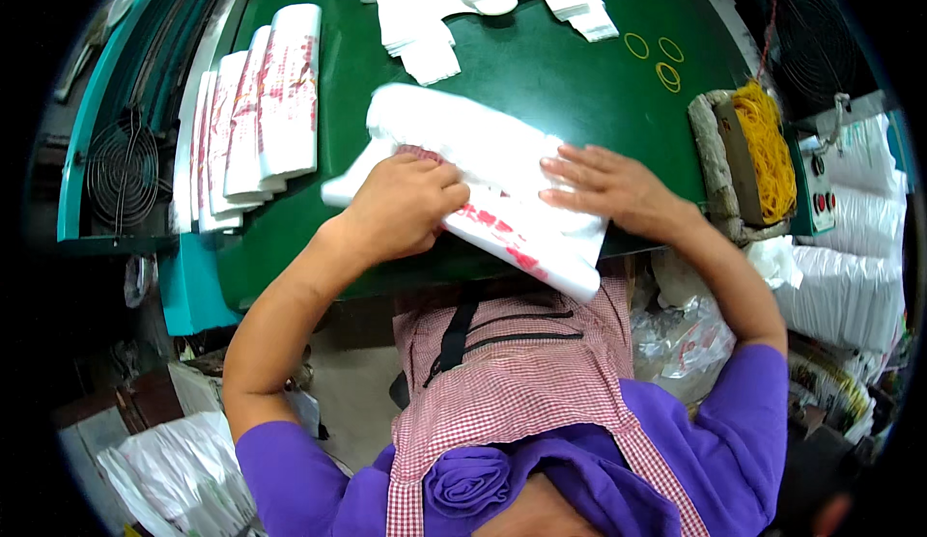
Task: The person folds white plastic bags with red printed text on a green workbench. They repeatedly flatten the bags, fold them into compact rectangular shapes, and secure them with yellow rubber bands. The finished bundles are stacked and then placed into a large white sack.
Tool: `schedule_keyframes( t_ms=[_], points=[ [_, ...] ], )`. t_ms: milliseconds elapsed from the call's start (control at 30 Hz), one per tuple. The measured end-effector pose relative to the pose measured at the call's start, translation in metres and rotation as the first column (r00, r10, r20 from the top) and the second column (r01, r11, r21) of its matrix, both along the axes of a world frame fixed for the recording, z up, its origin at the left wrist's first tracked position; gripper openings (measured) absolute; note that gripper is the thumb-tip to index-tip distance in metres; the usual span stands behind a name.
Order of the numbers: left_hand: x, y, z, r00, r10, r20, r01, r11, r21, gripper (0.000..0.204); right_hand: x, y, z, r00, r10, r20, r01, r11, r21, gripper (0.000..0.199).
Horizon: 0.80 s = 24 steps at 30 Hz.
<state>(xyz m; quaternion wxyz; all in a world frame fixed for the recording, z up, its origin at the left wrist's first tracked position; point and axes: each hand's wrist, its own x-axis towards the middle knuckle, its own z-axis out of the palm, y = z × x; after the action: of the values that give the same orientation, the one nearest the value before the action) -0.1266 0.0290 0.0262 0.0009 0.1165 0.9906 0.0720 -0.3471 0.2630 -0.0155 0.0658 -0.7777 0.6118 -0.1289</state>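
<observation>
A stack of white plastic bags with red print [492, 165] lies partly folded at the near edge of the green table [280, 257]. My left hand [406, 204] is closed on the folded part, its fingers curled into the plastic. On the stack's right side rests my right hand [613, 189], palm down with the fingers stretched out. Farther back, another stack of white carrier bags [483, 1] lies flat, its handles pointing toward me. Several folded bag bundles [290, 93] overlap in a row to the left.
Three yellow rubber bands [668, 76] lie at the table's right. Beside them sits a box of yellow rubber bands [768, 155]. A control box with red buttons [821, 204] stands at the right edge. White bag bundles [840, 286] are piled beyond. A round fan guard [123, 172] is at left.
</observation>
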Motion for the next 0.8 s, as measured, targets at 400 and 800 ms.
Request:
schedule_keyframes(
  t_ms=[400,800],
  points=[
    [-0.015,0.038,0.005,0.935,0.115,0.334,-0.15,0.985,0.08,0.035,0.035,0.021,0.061,0.935,-0.295,0.199,0.215,0.914,0.343,0.059],
    [-0.034,-0.013,-0.036,0.938,0.275,-0.209,-0.21,0.934,0.288,0.043,-0.034,-0.027,0.001,0.614,-0.589,0.526,0.596,0.782,0.18,0.037]
  ],
)
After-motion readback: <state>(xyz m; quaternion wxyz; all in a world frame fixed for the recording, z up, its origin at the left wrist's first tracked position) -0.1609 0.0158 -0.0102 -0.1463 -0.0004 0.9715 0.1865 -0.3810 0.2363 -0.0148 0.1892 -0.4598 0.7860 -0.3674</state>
